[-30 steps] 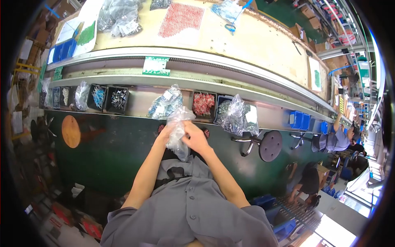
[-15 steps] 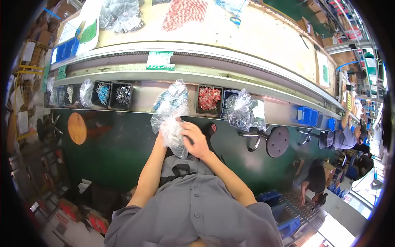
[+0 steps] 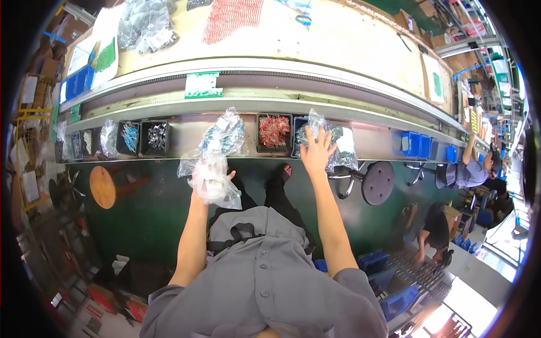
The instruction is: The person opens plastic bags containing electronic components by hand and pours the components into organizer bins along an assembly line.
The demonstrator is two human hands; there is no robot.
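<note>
My left hand is mostly hidden by a crumpled clear plastic bag, and the bag is gripped in it just in front of the bench ledge. Touching or overlapping this, a clear bag with blue parts lies on the ledge. My right hand reaches out with fingers spread over a clear plastic bag of dark parts at the right. Immediately left of that hand stands a black bin of red components.
Black bins with blue-leaded parts and silvery parts line the ledge at the left. A green circuit board sits on the rail behind. Blue bins and a round stool are to the right. Another person bends over at the lower right.
My right hand has left the bag in my left hand and moved right to the other bag, fingers spreading. My left hand has shifted slightly left with its bag.
</note>
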